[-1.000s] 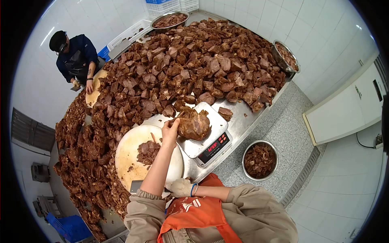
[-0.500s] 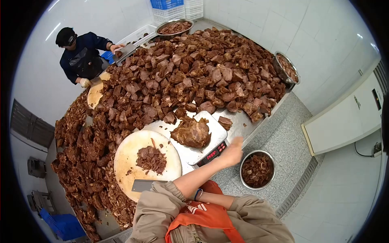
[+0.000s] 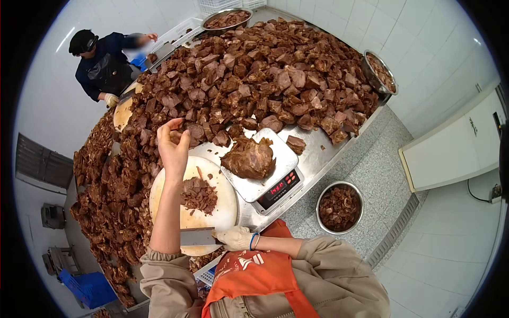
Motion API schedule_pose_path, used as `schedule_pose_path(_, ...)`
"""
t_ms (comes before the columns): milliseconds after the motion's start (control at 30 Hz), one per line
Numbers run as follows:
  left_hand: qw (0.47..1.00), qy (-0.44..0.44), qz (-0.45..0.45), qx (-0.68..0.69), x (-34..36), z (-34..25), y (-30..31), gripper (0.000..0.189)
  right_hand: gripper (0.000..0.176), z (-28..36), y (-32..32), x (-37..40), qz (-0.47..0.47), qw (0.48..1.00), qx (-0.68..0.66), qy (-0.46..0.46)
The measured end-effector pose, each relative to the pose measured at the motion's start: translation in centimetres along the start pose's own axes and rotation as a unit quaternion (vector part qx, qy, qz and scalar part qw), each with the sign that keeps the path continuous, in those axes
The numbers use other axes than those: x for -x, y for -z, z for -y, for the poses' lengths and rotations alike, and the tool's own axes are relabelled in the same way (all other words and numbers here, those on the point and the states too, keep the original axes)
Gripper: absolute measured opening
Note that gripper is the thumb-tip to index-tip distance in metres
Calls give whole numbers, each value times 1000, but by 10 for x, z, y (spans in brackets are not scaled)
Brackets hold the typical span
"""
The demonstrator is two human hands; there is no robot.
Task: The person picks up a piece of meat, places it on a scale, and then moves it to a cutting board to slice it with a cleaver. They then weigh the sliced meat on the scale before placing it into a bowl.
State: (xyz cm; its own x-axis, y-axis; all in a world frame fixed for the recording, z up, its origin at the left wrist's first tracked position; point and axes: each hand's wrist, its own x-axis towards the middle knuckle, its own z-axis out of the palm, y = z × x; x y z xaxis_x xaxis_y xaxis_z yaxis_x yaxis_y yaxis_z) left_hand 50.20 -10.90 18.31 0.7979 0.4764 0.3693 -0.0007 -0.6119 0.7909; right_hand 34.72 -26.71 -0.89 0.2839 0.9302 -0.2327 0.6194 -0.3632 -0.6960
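My left hand, bare, is over the near edge of the meat pile, above the round cutting board. Its thumb and fingers are apart with nothing between them. My right hand, in a pale glove, grips the handle of a cleaver, whose blade lies across the board's lower part. Sliced brown meat is heaped on the board, partly behind my left forearm. One large meat chunk rests on the scale, whose red digits are lit. Beside the scale's plate is a smaller piece.
A steel bowl of meat is at the right, below the table edge. Two more bowls stand at the far edges. A co-worker stands at the far left by another board. Blue crate at lower left.
My left hand has swung from beside the scale's display leftward, over the board to the pile. My gloved right hand now shows on the cleaver. The co-worker's bare hand has moved off the metal block.
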Motion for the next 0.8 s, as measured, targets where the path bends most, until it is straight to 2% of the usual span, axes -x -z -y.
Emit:
schedule_pose_path(33,999,28,8,-14,2,6,5,29,53,3,0,0,12,1000,9,-6)
schedule_pose_path(67,989,134,63,-27,7,4,7,36,53,3,-1,0,16,1000,10,-1)
schedule_pose_path(100,970,198,138,11,11,17,4,38,54,3,0,0,9,1000,12,10)
schedule_pose_path(167,927,295,230,36,27,55,-11,52,54,3,1,-2,5,999,20,27)
schedule_pose_path(233,913,318,234,100,40,81,-24,55,55,8,-1,-6,33,999,23,13)
schedule_pose_path(267,911,332,214,117,46,78,-29,49,55,7,-2,-6,34,999,24,16)
schedule_pose_path(333,841,468,165,216,55,87,-48,63,54,6,-4,-5,28,999,6,36)
schedule_pose_path(367,784,529,227,232,59,64,-45,81,53,9,-3,-3,32,999,2,36)
schedule_pose_path(433,680,636,167,325,68,61,-72,95,50,14,0,-8,60,998,0,13)
schedule_pose_path(500,662,608,217,381,72,68,-90,91,58,12,-1,-5,37,998,-19,44)
schedule_pose_path(533,670,599,212,384,74,70,-100,87,49,11,-6,-6,31,998,-32,41)
schedule_pose_path(567,677,591,206,388,76,64,-109,83,49,12,-8,-5,36,998,-27,46)
schedule_pose_path(600,678,617,157,367,77,57,-119,70,40,13,-9,-4,3,998,-42,46)
schedule_pose_path(633,671,610,156,392,75,56,-126,63,32,13,-10,-4,-31,997,-55,47)
schedule_pose_path(667,664,602,156,415,70,53,-131,57,32,8,-16,-5,-27,997,-47,53)
schedule_pose_path(700,653,606,143,431,66,50,-137,49,24,4,-24,-7,-126,984,-24,126)
schedule_pose_path(767,645,603,145,445,59,31,-135,43,19,-16,-56,-15,-317,910,19,265)
schedule_pose_path(800,657,570,141,473,61,46,-146,38,21,-39,-94,-31,-310,903,84,286)
